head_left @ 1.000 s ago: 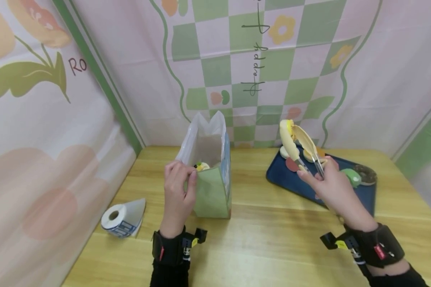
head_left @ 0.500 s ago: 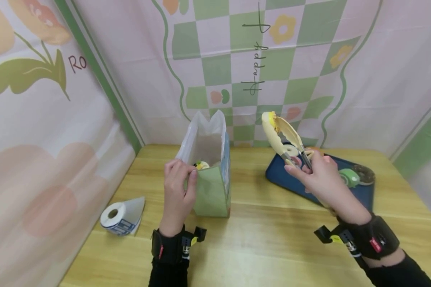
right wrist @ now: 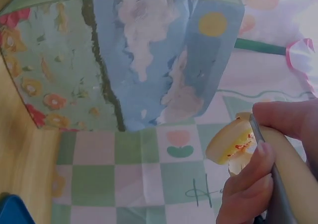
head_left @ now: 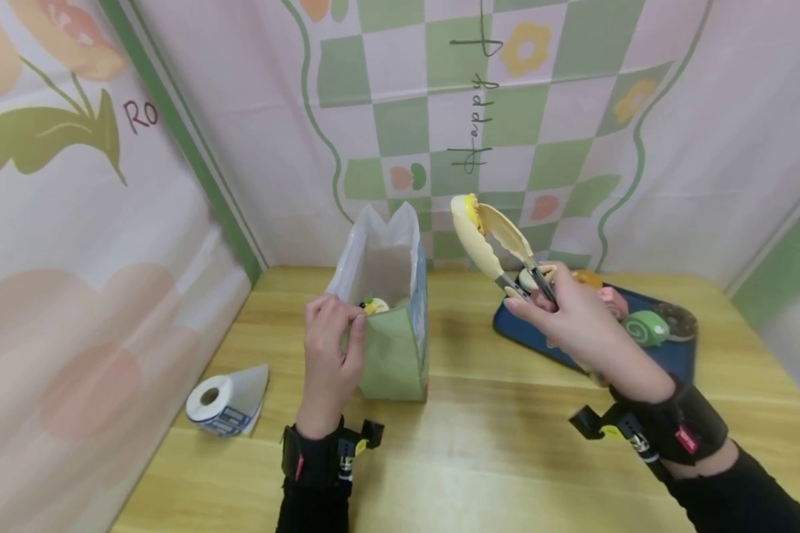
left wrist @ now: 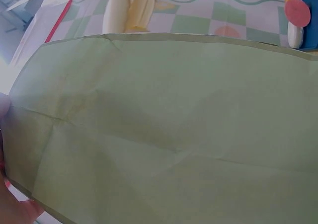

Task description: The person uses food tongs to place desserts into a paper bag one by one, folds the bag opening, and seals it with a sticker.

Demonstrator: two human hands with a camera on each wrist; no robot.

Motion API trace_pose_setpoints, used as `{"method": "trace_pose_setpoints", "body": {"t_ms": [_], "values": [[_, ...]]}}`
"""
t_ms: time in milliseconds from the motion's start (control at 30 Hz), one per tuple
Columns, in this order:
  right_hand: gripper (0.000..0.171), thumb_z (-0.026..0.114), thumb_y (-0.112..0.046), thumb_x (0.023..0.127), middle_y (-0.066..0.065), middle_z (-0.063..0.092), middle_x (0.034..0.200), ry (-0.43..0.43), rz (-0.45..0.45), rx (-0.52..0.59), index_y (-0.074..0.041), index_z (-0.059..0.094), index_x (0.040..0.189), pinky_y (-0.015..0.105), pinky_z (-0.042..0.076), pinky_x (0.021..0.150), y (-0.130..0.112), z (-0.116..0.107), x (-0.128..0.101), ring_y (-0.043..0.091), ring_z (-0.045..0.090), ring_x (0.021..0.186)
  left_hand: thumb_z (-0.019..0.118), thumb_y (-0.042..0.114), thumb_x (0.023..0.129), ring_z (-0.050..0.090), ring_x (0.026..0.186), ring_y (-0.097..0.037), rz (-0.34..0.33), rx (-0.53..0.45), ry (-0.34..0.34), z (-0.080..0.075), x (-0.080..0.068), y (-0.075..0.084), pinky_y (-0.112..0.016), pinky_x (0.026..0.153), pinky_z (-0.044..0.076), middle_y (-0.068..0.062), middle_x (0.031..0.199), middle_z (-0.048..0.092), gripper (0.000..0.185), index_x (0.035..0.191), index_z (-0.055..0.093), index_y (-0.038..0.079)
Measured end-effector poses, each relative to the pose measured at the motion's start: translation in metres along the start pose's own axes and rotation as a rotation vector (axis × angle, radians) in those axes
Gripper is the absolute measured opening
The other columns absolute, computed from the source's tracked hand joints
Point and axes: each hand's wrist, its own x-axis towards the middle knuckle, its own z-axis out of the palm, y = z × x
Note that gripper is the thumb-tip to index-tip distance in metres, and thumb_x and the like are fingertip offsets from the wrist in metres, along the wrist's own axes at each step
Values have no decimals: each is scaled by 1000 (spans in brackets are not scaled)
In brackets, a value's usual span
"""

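While our left hand pinches the near rim of the green paper bag standing on the wooden bench, our right hand squeezes cream plastic tongs on a small yellow pastry, up right of the bag. It looks light, soft and crushable; we judge gentle pressure across its sides best.

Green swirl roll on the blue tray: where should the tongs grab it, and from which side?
Take the green roll across its rounded flanks, coming from above. It lies free on the blue tray, the dark donut close at its right, so a side approach is probably crowded.
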Motion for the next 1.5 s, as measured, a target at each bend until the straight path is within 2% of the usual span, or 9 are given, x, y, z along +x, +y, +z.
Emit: {"method": "trace_pose_setpoints", "body": {"t_ms": [133,267,600,833,1067,1233,1500], "values": [[74,57,-62,89,7,39,79,-15,5,16,-11,30,135,30,42,51,-11,2,0,18,47,58,46,27,103,50,76,-21,6,-5,2,1,1,1,-43,93,37,-6,74,55,35,81,59,3],[77,58,-64,88,7,41,77,-15,-7,8,-16,30,141,31,40,50,-21,4,2,18,47,56,46,27,104,50,76,-21,8,-7,4,1,2,1,-43,92,37,-6,74,55,35,81,58,3],[66,60,-60,89,5,45,79,-12,-79,-46,-15,37,131,29,41,53,-40,10,3,17,46,57,46,27,103,51,78,-22,0,-7,2,1,3,3,-43,93,37,-6,74,56,34,81,58,4],[66,63,-59,87,4,45,77,-66,-95,13,-17,36,129,30,44,50,-56,18,2,16,53,56,47,26,103,51,78,-22,-4,-9,2,1,3,1,-43,94,37,-6,74,56,33,82,59,3],[59,63,-59,87,3,45,74,-99,-121,-26,-13,41,116,29,41,51,-63,29,1,16,47,55,46,28,103,51,77,-21,-7,-11,2,1,1,1,-43,93,37,-6,74,55,35,81,59,4],[62,65,-59,86,3,46,75,-117,-144,-37,-15,41,122,29,40,52,-65,31,1,16,45,56,47,28,103,52,80,-22,-19,-13,-7,0,1,3,-43,94,37,-6,76,56,34,82,59,4],[66,65,-68,80,3,47,77,-102,-124,-124,-14,42,109,29,39,58,-67,27,-3,16,44,60,47,25,103,51,79,-22,-6,-9,-3,0,0,3,-43,94,37,-6,74,55,33,81,58,3]]}}
